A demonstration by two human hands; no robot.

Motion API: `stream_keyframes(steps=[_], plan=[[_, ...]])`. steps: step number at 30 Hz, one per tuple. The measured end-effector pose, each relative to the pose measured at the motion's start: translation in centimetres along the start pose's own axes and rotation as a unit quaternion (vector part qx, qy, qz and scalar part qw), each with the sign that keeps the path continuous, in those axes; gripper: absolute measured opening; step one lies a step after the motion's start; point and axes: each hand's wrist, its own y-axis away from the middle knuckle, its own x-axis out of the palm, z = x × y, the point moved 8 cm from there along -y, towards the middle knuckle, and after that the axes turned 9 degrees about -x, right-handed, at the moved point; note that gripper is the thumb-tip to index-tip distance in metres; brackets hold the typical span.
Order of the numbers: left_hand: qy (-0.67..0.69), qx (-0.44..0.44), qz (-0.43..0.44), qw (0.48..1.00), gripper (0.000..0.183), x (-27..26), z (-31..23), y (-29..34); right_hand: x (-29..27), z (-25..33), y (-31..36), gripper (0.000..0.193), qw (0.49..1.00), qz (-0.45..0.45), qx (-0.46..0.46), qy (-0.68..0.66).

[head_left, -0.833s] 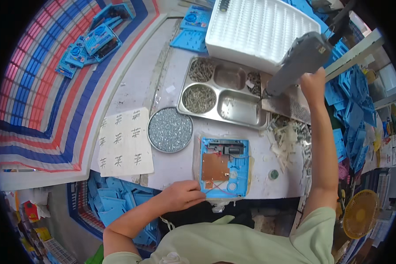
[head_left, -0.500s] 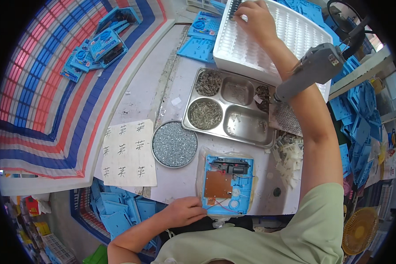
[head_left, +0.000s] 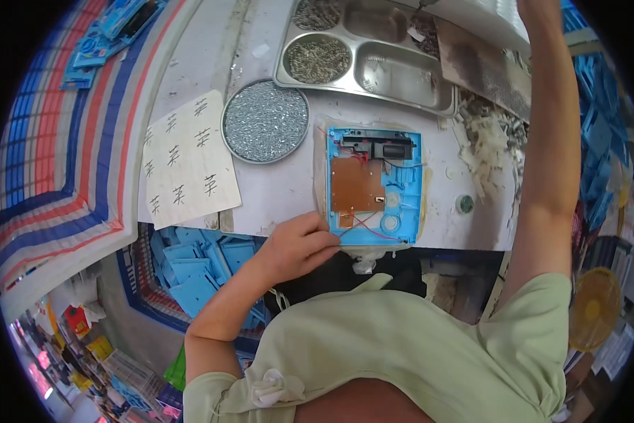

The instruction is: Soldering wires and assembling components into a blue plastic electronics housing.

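Note:
A blue plastic casing (head_left: pixel 414 190) lies open side up at the table's front edge. Inside it are a brown circuit board (head_left: pixel 355 185), a black part (head_left: pixel 387 149) along the far side, and thin red and dark wires. My left hand (head_left: pixel 299 247) has its fingers curled together, their tips at the casing's near left corner. At the top edge on the right, my right hand (head_left: pixel 539 10) is reaching far out. Its fingers are cut off by the picture's edge, so whether it holds anything is hidden.
A round dish of small metal pieces (head_left: pixel 266 121) stands left of the casing, beside a paper sheet with handwriting (head_left: pixel 190 162). Behind is a steel compartment tray (head_left: pixel 355 67) with screws. Off-white plastic bits (head_left: pixel 487 144) are heaped at right. A crate of blue casings (head_left: pixel 197 268) sits below the table's left.
The view has tilted toward my body, so the table things appear higher and the white tray is mostly cut off. My left hand stays at the casing's corner; my right hand remains stretched far out.

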Motion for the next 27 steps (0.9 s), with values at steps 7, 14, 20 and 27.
stream_keyframes(steps=[7, 14, 20, 27], plan=[[0.018, 0.005, 0.002, 1.000, 0.023, 0.5, 0.2, -0.2, 6.3, 18.0, 30.0, 0.019, 0.951, 0.304, 0.050, -0.033], [-0.001, -0.005, -0.003, 1.000, 0.025, 0.4, 0.2, -0.2, 9.6, 19.8, 33.4, 0.022, 0.926, 0.365, -0.100, 0.015], [-0.004, -0.007, -0.019, 1.000, 0.027, 0.5, 0.2, 0.1, 8.8, 19.8, 34.3, 0.031, 0.941, 0.316, -0.120, -0.001], [-0.007, 0.002, -0.012, 1.000, 0.028, 0.5, 0.2, -0.1, 8.2, 18.9, 36.0, 0.032, 0.956, 0.257, -0.141, -0.018]])
